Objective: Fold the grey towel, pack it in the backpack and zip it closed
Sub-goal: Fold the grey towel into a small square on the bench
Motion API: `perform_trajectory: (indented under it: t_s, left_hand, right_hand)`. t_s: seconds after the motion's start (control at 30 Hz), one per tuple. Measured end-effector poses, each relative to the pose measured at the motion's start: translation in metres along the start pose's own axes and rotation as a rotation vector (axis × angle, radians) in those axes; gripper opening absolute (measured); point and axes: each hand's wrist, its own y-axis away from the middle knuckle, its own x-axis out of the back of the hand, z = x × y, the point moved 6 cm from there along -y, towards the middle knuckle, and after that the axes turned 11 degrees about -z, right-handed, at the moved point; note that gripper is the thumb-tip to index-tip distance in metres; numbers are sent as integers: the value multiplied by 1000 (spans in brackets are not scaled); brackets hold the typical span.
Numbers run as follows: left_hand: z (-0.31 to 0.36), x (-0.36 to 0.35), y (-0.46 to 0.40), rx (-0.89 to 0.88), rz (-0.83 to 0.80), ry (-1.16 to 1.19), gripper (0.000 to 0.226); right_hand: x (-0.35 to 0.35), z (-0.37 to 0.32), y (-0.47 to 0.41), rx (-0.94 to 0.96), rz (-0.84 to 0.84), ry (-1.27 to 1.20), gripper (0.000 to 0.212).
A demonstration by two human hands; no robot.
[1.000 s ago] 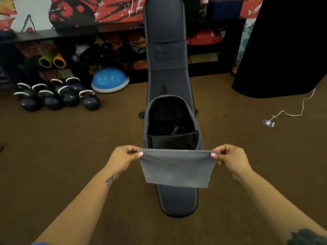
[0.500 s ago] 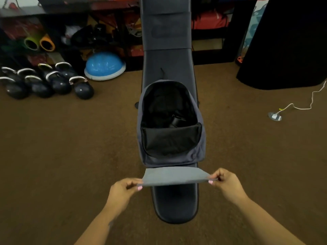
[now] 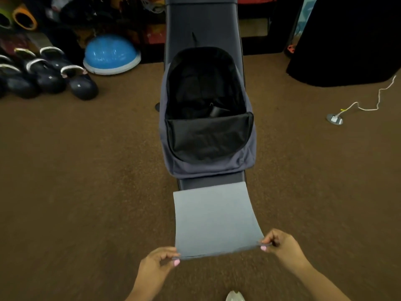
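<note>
Brown carpet w/ padded table (image 3: 201, 25) mid-room; open backpack (image 3: 208, 161) on it. Grey towel (image 3: 213, 218) spread near end, left hand (image 3: 159, 265) & right hand (image 3: 280, 244) fingers pinching near corners. Looks soft, light, floppy – prob best held at corners

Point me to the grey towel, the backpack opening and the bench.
grey towel (image 3: 213, 218), head view, middle of its flat upper face.
backpack (image 3: 204, 83), head view, dark inside of the open main compartment.
bench (image 3: 199, 20), head view, bare pad beyond the backpack.

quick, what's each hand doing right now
Left hand: pinching the near left corner of the grey towel.
Right hand: pinching the towel's near right corner.
</note>
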Motion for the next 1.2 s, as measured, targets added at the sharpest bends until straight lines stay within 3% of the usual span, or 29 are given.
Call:
perform_trajectory:
  t_s: [0.03,0.17,0.43,0.7,1.2]
  left_hand:
    - [0,0,2,-22,19,-25,18]
    - [11,7,-6,-97,103,16,8]
    - [41,33,-79,-50,215,215,10]
    - [29,31,-139,22,300,163,11]
    - [38,32,-147,33,412,145,8]
  right_hand:
    - [-1,1,1,4,1,7,27]
    - [5,-20,-6,67,56,-15,23]
    - [17,-60,-84,122,160,-140,21]
    - [10,-60,-140,113,264,-111,17]
    - [11,-72,-149,139,313,-36,12]
